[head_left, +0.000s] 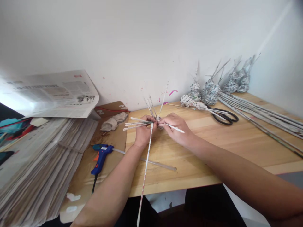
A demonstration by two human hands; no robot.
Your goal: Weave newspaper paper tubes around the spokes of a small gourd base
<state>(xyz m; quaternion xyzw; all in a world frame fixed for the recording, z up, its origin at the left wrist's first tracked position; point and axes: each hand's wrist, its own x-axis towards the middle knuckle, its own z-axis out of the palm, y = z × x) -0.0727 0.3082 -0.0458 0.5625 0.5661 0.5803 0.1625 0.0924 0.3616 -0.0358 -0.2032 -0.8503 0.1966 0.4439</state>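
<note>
Both my hands meet above the wooden table, around a small piece of rolled newspaper sticks whose ends fan out on several sides. My left hand (142, 135) is closed on the crossing point of these sticks, with several stick ends (134, 124) poking out to its left. My right hand (177, 126) pinches a paper stick (174, 127) close to that crossing, its tip pointing right. One long paper stick (147, 157) runs from between the hands down past the table's front edge. Other ends (163, 100) rise toward the wall. My fingers partly hide the woven centre.
Several woven newspaper forms (210, 94) stand along the wall at the right, beside black-handled scissors (223, 116) and long paper sticks (258, 115). A blue glue gun (101, 159), a crumpled cloth (114, 121) and a newspaper stack (54, 157) lie left. A clear glue stick (163, 165) rests in front.
</note>
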